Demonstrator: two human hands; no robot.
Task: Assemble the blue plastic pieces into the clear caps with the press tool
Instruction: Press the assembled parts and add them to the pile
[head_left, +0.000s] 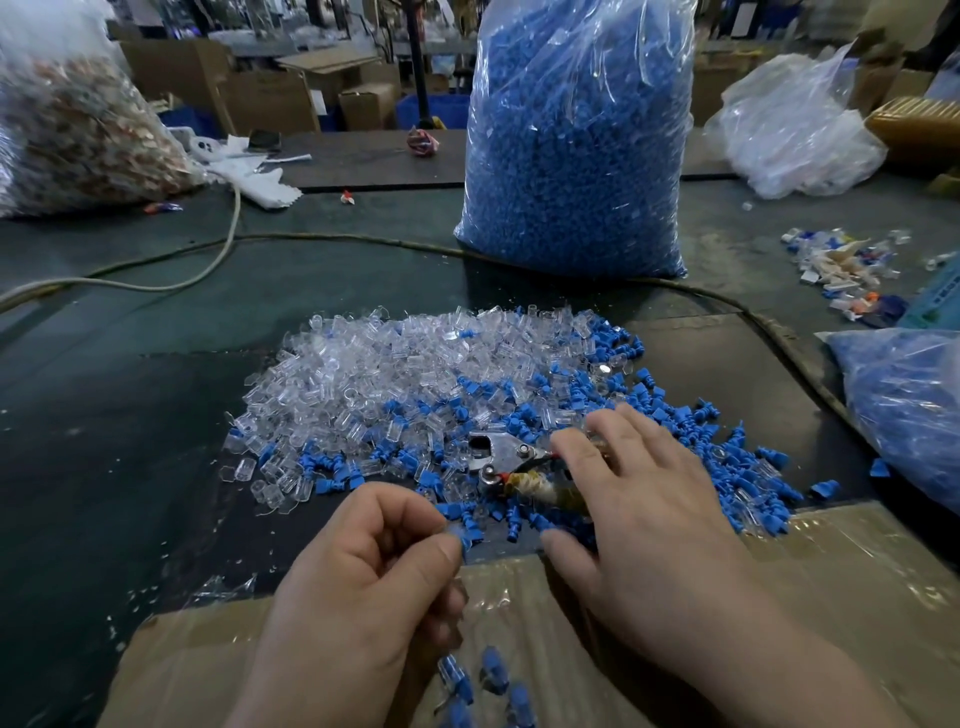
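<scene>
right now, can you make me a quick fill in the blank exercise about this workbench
1. The left hand pinches a plastic piece coloured ___.
2. The right hand, fingers spread, partly covers the metal ___ tool.
3. The tall bag of blue pieces stands ___ the pile of clear caps.
4. Assembled pieces lie in the ___ box nearest the person.
Missing words: blue; press; behind; cardboard.

The heap of caps (395, 374) is sitting at centre, plug pieces (675, 415) spreading at its 4 o'clock, the press tool (511, 462) lying on its 6 o'clock edge, partly under the right hand (649, 519). A tall bag (576, 140) is standing at 12 o'clock, a second bag (78, 130) at 10, a third bag (795, 130) at 2. A cardboard box (857, 571) is sitting at 6, the left hand (363, 582) pinching a small piece (460, 538) above its far edge.
</scene>
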